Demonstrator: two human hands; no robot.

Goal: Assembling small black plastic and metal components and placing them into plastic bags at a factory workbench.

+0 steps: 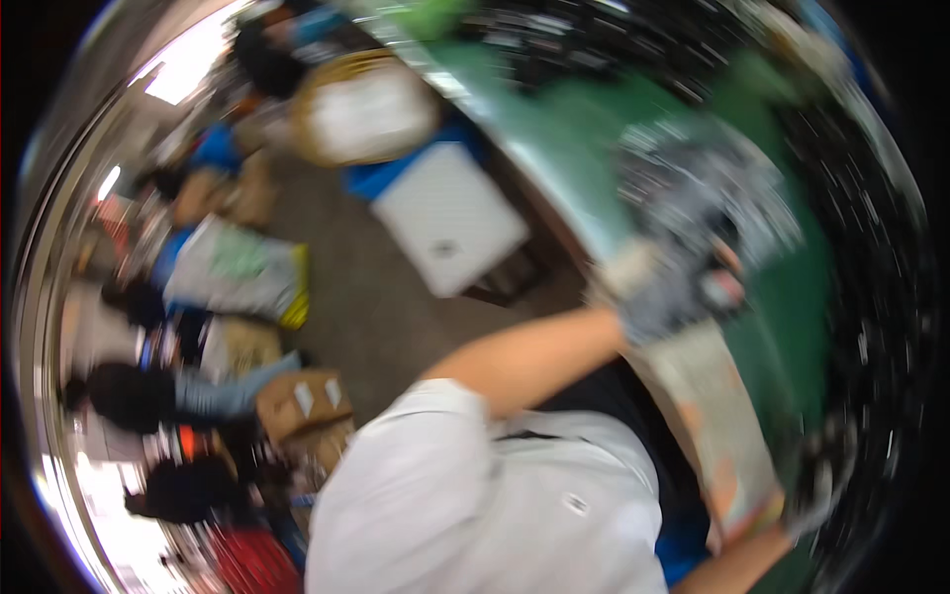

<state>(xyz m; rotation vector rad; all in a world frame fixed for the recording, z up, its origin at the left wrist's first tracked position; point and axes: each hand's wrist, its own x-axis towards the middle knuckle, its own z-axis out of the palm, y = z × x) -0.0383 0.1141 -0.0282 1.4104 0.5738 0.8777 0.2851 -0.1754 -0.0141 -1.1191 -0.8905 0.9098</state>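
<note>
Motion smears the whole head view. My left hand (673,297), in a grey glove, is over the near edge of the green table (554,178). Its fingers look curled, and a small pinkish-red patch shows at the fingertips; what they hold I cannot make out. Just beyond it lies a crumpled, clear-and-grey plastic bag (708,188). My right hand (819,480), gloved in grey, is low on the right above the table, close to dark pieces; its fingers are smeared. Between my two hands stretches a long beige cardboard piece (712,416) with orange marks along the table's edge.
Many small dark pieces (861,327) cover the table's right side, with another dark heap (614,49) at the top. Left of the table stand a white-topped stool (450,218) and a round basket with a white lining (371,109). Sacks, cardboard boxes (302,401) and people are farther left.
</note>
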